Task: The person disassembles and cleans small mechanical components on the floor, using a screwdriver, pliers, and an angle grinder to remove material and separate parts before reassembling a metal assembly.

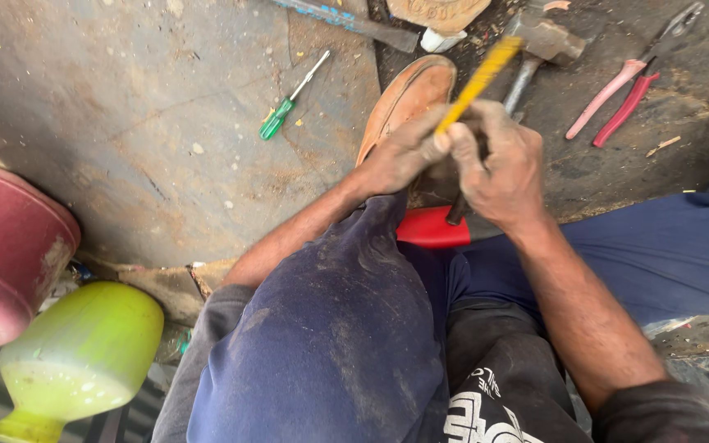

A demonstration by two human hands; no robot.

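Fingers [461, 152] closed around yellow tool [481, 80]

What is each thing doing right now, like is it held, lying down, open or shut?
Left hand: gripping the tan shoe.
Right hand: closed on the yellow-handled tool.
Tan shoe: held, toe pointing away.
Yellow-handled tool: held, tilted.
Green screwdriver: lying loose on the ground.
Red pliers: lying with handles spread.
Hammer: lying down.
Green vase: tipped on its side.

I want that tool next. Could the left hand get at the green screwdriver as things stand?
Probably yes: the green screwdriver lies alone on bare floor, nothing between. But the left hand is on the shoe and must let go.
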